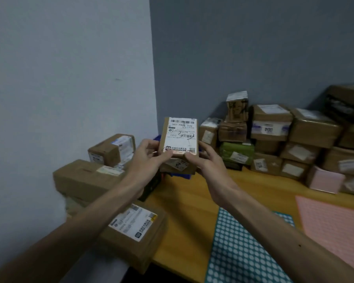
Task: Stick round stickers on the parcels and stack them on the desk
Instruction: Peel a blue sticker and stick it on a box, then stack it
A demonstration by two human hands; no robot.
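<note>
Small brown parcel (180,137) held tilted upright, its white barcode label facing the camera.
The left hand (149,154) and right hand (204,158) grip its lower corners. More brown parcels (86,178) lie at the desk's (192,201) left edge, and a stack (294,139) lines the back wall. A teal sticker sheet (243,248) with white round stickers lies flat beside a pink sheet (335,225).

Sticker sheets (245,248) lie on the desk (188,203) before stacked parcels (284,139).
</note>
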